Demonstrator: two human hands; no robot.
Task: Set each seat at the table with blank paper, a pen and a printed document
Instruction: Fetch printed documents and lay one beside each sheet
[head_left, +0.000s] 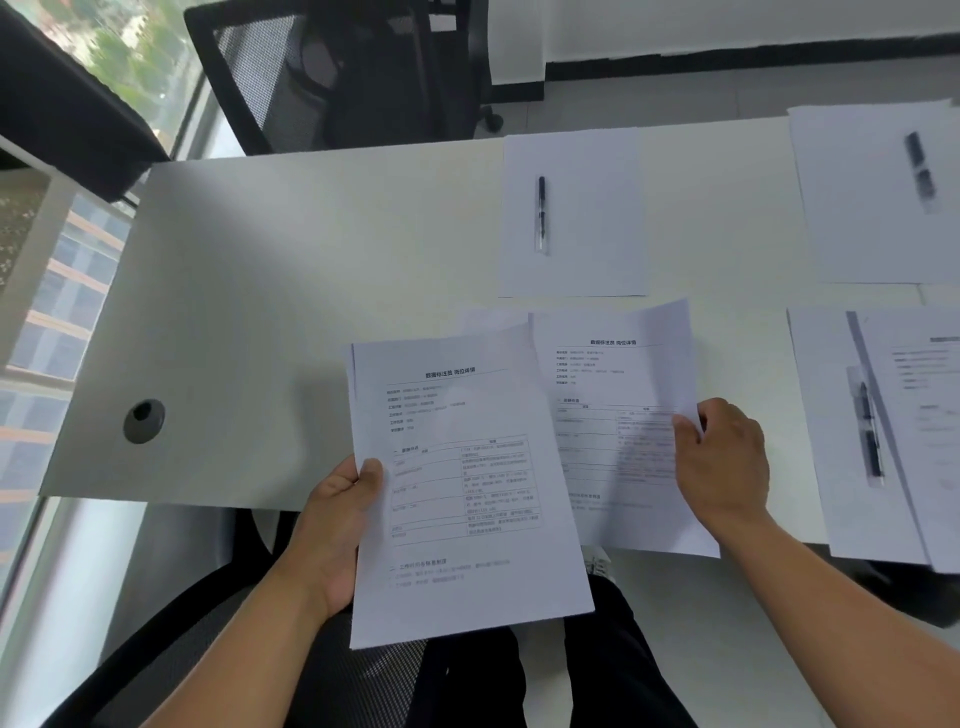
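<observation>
My left hand (337, 525) grips the left edge of a stack of printed documents (462, 488) held above the table's near edge. My right hand (722, 462) pinches the right edge of a single printed document (613, 415), lifted slightly over the white table (285, 291). Behind it a blank sheet (571, 215) lies on the far side with a black pen (542, 213) on it. At far right another blank sheet (872, 197) carries a blurred pen (920, 171). The near right place has a sheet (831, 415), a pen (870, 431) and a printed document (924, 415).
A black mesh chair (322, 73) stands behind the table's far side. Another black chair (208, 649) sits below me at the near edge. A grey cable grommet (144, 421) is set into the tabletop's left part. A window (62, 312) runs along the left.
</observation>
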